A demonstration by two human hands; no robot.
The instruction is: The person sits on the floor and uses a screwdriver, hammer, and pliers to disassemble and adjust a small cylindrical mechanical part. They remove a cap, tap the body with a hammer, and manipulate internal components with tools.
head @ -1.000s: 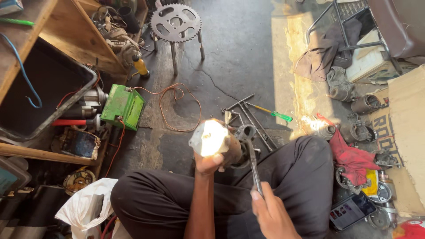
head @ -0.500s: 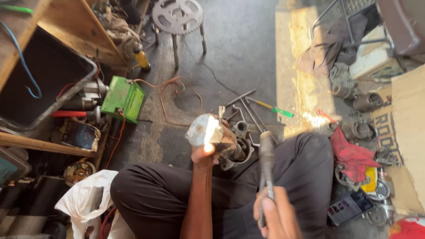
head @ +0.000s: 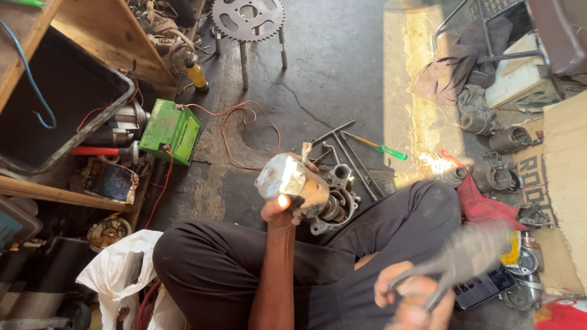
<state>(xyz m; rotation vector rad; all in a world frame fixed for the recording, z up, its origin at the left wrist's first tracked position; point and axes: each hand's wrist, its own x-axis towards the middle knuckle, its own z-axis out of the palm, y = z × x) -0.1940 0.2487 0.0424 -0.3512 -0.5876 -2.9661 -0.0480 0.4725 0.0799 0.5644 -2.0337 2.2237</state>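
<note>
My left hand [head: 280,211] grips a shiny metal motor housing [head: 291,179], holding it up over my lap with its shaft end pointing away toward the floor. Just beyond it on the floor lies a grey engine part [head: 335,205] with round openings. My right hand [head: 408,297] is low at the right, closed on the handles of a metal pliers-like tool [head: 465,256] that is blurred and points up to the right. I sit cross-legged in dark trousers.
Long metal tools and a green-handled screwdriver [head: 382,148] lie on the dark floor ahead. A green battery [head: 170,131] with orange wire sits left, by wooden shelves. A sprocket-topped stool [head: 247,19] stands at the back. Motor parts, a red cloth [head: 483,205] and a phone [head: 483,286] lie right.
My right hand has swung the tool from upright in front of me down and out to the right. The left hand keeps the housing raised, turned slightly.
</note>
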